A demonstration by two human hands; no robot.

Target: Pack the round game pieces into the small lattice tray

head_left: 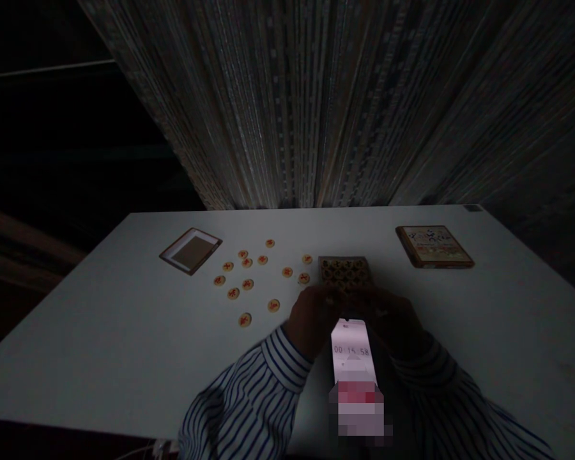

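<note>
My left hand (311,319) and my right hand (388,316) meet over the near part of a small tray (322,260) holding rows of Chinese chess pieces (347,271). The fingers of both are bent inward and close together; dim light hides whatever lies between them. Further left, several loose round chess pieces with red characters, among them one piece (245,319) nearest me and another piece (303,278) beside the tray, lie flat and scattered. Between my wrists a lit phone (354,348) shows a running timer.
On the white table (124,358), a shallow open box part (190,250) with a brown inside lies at the far left. A box lid (435,246) with a picture and characters lies at the right. Behind the table hangs a striped curtain (306,115).
</note>
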